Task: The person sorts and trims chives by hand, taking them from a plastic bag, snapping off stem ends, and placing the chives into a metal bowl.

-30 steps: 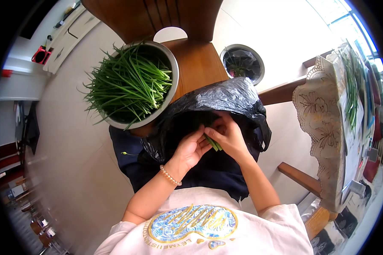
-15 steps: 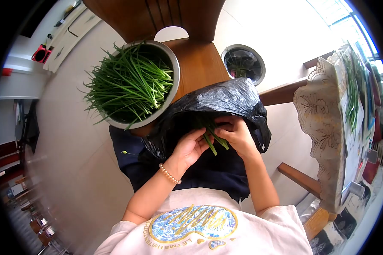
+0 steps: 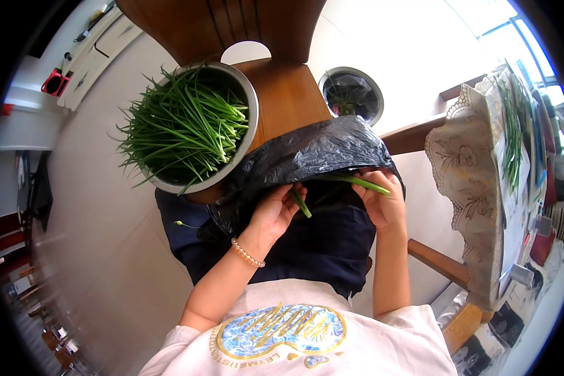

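Observation:
A black plastic bag (image 3: 319,147) lies open over my lap. My left hand (image 3: 274,210), with a beaded bracelet on its wrist, is closed on green stalks (image 3: 301,203) at the bag's mouth. Farther right, my right hand (image 3: 381,197) pinches another green stalk (image 3: 366,184), whose other end runs back under the bag's edge. Its fingertips are partly hidden by the stalk and the bag. Beyond my left hand, a metal bowl (image 3: 252,128) heaped with long green stems (image 3: 182,125) rests on the wooden chair.
The wooden chair (image 3: 288,91) stands in front of me. A round bin (image 3: 376,94) with a dark liner is on the floor behind it. At the right is a table with a lace-edged cloth (image 3: 464,188) and more green stems (image 3: 514,144) on top.
My hands have moved apart. My right hand has shifted right with a stalk in its fingers, while my left hand stays near the middle with its own stalks. The view has shifted slightly.

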Tool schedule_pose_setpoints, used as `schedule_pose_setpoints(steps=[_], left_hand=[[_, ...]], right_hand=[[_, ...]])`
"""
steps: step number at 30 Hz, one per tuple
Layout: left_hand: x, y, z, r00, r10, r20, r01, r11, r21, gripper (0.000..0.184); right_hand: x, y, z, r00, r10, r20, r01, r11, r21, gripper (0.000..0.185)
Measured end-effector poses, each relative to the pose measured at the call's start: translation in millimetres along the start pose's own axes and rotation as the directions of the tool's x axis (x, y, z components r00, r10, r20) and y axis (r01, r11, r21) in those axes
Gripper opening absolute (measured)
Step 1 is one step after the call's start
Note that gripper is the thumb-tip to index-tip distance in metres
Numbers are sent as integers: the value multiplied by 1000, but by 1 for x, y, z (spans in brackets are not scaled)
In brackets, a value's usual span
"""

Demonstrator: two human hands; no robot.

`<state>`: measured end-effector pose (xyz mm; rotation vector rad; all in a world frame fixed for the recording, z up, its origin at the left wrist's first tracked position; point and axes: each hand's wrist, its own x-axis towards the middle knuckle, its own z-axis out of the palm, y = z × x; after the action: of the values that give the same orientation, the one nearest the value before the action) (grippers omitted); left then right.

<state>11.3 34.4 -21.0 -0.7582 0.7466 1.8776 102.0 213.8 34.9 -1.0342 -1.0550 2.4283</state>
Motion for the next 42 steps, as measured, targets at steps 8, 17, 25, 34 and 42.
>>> schedule_pose_setpoints(steps=[8, 17, 25, 34, 42], left_hand=[[4, 11, 4, 993, -92, 77, 91, 996, 24, 16], [15, 9, 9, 1000, -6, 1, 6, 1000, -29, 11], [-8, 12, 23, 998, -28, 64, 22, 995, 96, 18], [-72, 11, 38, 910, -226, 347, 56, 898, 437, 24], [-137, 30, 79, 721, 47, 691, -469, 767, 438, 56]], right_hand=[[-29, -34, 18, 935, -171, 309, 155, 985, 75, 20], [-52, -47, 44, 764, -446, 466, 623, 699, -352, 25], [-85, -114, 51, 354, -870, 344, 922, 386, 27, 17], [-130, -205, 34, 42, -968, 247, 938, 123, 323, 10], [-74, -83, 107, 532, -833, 150, 687, 528, 499, 37]])
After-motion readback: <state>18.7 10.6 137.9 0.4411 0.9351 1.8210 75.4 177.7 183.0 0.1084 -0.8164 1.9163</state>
